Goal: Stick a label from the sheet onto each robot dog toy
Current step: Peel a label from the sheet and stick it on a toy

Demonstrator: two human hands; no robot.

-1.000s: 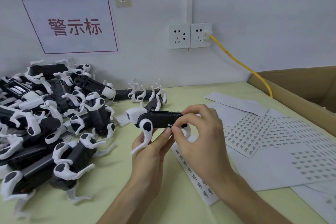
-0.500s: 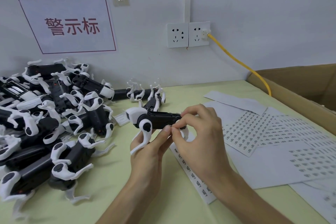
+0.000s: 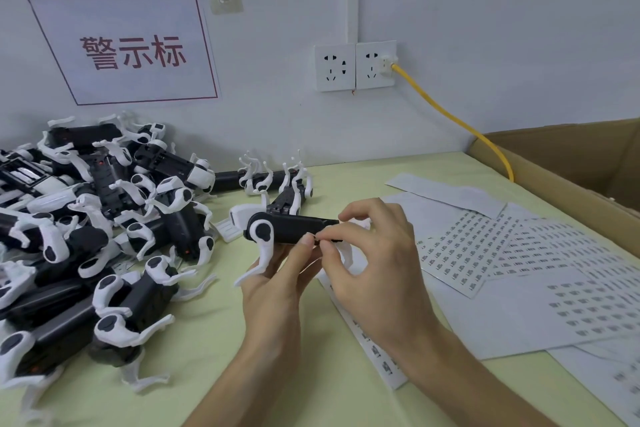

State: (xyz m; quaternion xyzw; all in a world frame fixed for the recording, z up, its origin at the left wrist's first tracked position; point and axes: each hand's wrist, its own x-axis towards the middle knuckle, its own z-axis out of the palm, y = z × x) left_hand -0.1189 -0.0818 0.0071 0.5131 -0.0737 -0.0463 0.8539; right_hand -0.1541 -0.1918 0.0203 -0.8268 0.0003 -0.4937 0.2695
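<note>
Pale green table [image 3: 214, 350]: left hand [image 3: 277, 291] grips a black robot dog toy [image 3: 291, 229] from below (white legs dangling), right hand [image 3: 374, 260] fingertips pinched together against its side.

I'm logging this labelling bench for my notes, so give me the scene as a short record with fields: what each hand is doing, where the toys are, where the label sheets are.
left hand: holds the robot dog toy from below, above the table
right hand: fingers pinch at the toy's black body; label too small to tell
toy pile: heaped on the table's left side
label sheets: spread flat at right, overlapping
label strip: lies under the right wrist
cardboard box: at the far right edge
</note>
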